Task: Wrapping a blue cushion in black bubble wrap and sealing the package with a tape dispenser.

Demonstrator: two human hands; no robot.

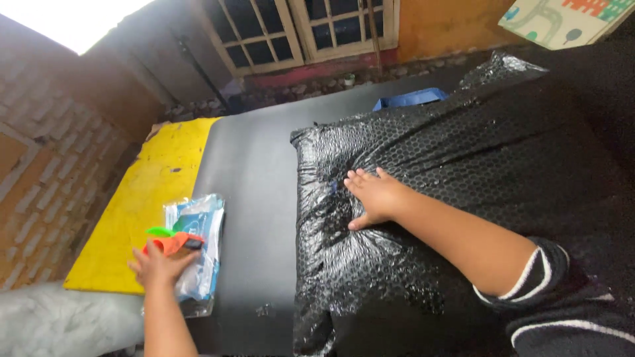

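A large parcel wrapped in black bubble wrap (pixel 463 152) lies across a dark table (pixel 251 178). My right hand (pixel 374 197) presses flat on its left part, fingers spread toward the left edge. My left hand (pixel 159 264) is at the lower left, shut on an orange tape dispenser (pixel 175 243) with a green part on top. The dispenser sits over a stack of clear plastic packets (pixel 198 228) with blue and white contents.
A yellow board (pixel 152 192) covers the left end of the table. A blue object (pixel 410 99) shows behind the parcel. A brick wall stands at the left, barred windows at the back, and a patterned mat (pixel 562 20) at the top right.
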